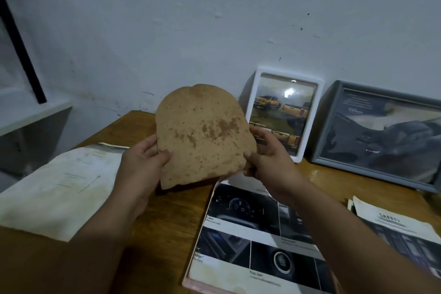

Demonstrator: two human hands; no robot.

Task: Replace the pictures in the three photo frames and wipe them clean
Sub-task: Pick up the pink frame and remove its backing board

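I see both hands at the centre of the frame gripping a stained brown backing board (202,133) held upright above the wooden table (164,222). My left hand (140,157) has its thumb clamped over the board's left edge; my right hand (267,155) pinches the right edge. Lower centre, a pink photo frame (238,279) lies flat with a car-dashboard picture. A white photo frame (307,124) and a grey photo frame (334,114) lean against the wall at right. Loose printed sheets (55,191) lie at left.
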